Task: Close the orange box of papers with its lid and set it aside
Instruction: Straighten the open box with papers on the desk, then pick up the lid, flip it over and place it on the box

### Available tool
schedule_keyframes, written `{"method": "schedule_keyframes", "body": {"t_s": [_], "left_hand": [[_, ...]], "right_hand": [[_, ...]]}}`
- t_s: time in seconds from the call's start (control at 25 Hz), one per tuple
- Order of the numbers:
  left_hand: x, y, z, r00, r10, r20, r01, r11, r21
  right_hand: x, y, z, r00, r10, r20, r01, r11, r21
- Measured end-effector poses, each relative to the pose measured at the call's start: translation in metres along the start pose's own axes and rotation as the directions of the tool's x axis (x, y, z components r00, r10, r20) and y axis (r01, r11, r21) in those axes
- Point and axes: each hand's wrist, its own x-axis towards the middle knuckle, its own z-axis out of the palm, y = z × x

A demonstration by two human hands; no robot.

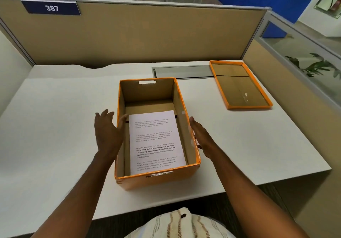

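Observation:
An orange box (156,179) stands open in the middle of the white desk, with printed papers (156,142) lying flat inside. Its orange lid (239,84) lies upside down at the back right of the desk, brown inside facing up. My left hand (107,131) hovers at the box's left wall, fingers spread, thumb over the rim. My right hand (200,134) lies flat along the box's right wall, fingers straight. Neither hand holds anything.
The white desk (55,127) is ringed by tan partition panels (129,35) at the back and right. A grey cable tray slot (182,72) is set into the desk behind the box. A plant (313,66) shows behind the glass at right.

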Motion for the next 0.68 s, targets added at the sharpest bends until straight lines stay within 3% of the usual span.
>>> {"method": "schedule_keyframes", "body": {"t_s": [0.2, 0.36, 0.48, 0.68], "left_hand": [[-0.007, 0.080, 0.039, 0.982, 0.172, 0.074, -0.167, 0.984, -0.068], [-0.019, 0.145, 0.093, 0.963, 0.256, 0.081, -0.244, 0.961, -0.132], [-0.026, 0.193, 0.137, 0.940, 0.332, 0.082, -0.317, 0.935, -0.156], [-0.032, 0.257, 0.209, 0.944, 0.141, 0.299, -0.083, 0.976, -0.199]], "right_hand": [[0.035, 0.009, -0.045, 0.982, -0.081, -0.169, 0.045, 0.978, -0.202], [0.066, 0.020, -0.088, 0.966, -0.189, -0.174, 0.109, 0.915, -0.389], [0.094, 0.026, -0.133, 0.955, -0.233, -0.181, 0.136, 0.891, -0.433], [0.135, 0.036, -0.200, 0.928, -0.308, -0.211, 0.172, 0.854, -0.492]]}}
